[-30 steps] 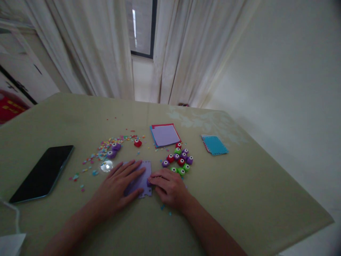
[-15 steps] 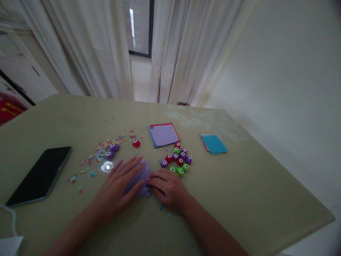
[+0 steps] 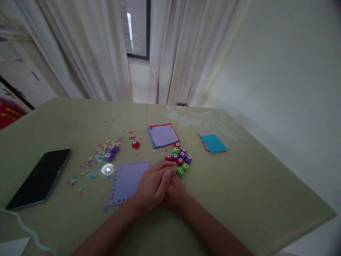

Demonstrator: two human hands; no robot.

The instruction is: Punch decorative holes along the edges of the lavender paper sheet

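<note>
A lilac square of paper (image 3: 127, 179) lies flat in front of me, with small holes along its left and lower edges. My left hand (image 3: 153, 181) is laid over my right hand (image 3: 176, 190), its fingers and thumb pressed together on top of it. Both sit at the right edge of the paper. My right hand is closed, and whatever it grips is hidden underneath. Just beyond my fingertips is a cluster of red, green and purple eye-faced pieces (image 3: 180, 161). A clear round piece (image 3: 107, 169) rests off the paper's upper left corner.
Stacked coloured paper squares (image 3: 164, 136) lie farther back, and a blue-topped stack with hole-edged sheets (image 3: 213, 143) to the right. Tiny coloured bits (image 3: 102, 151) are scattered at left around two purple eye-faced pieces (image 3: 111, 153). A black tablet (image 3: 39, 177) lies far left.
My left hand has left the paper and moved right, onto my right hand. More of the paper, including its holed left edge, now shows. My right hand has stayed about where it was.
</note>
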